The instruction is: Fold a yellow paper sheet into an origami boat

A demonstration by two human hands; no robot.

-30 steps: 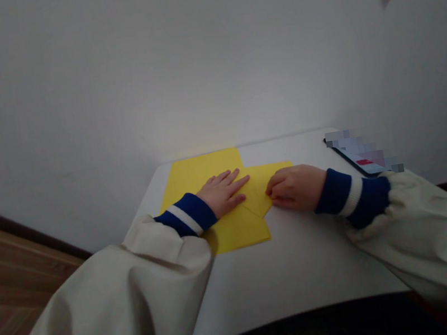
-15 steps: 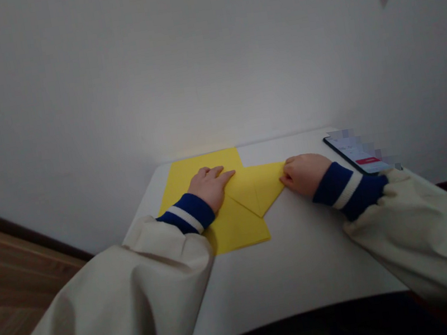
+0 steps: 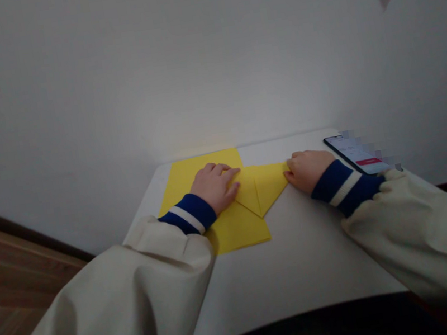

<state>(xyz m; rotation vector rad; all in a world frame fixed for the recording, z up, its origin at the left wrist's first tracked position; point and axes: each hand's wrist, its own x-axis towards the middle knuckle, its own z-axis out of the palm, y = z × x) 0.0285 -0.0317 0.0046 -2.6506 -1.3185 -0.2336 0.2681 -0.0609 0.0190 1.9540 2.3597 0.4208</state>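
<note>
A folded yellow paper triangle (image 3: pixel 261 187) lies point-down on the white table (image 3: pixel 299 269), partly over a stack of flat yellow sheets (image 3: pixel 233 228). My left hand (image 3: pixel 213 186) rests flat on the sheets, fingers stretched out, fingertips touching the triangle's left corner. At the triangle's right corner sits my right hand (image 3: pixel 308 168), fingers curled and pressing down on the paper's tip. Both arms wear cream sleeves with blue, white-striped cuffs.
A phone (image 3: pixel 355 153) with a lit screen lies at the table's back right, just behind my right wrist. The table stands against a white wall. Wooden floor (image 3: pixel 6 270) shows to the left.
My right hand slid from the triangle's middle out to its right corner. My left hand drew back left, then its fingers came again to the left corner.
</note>
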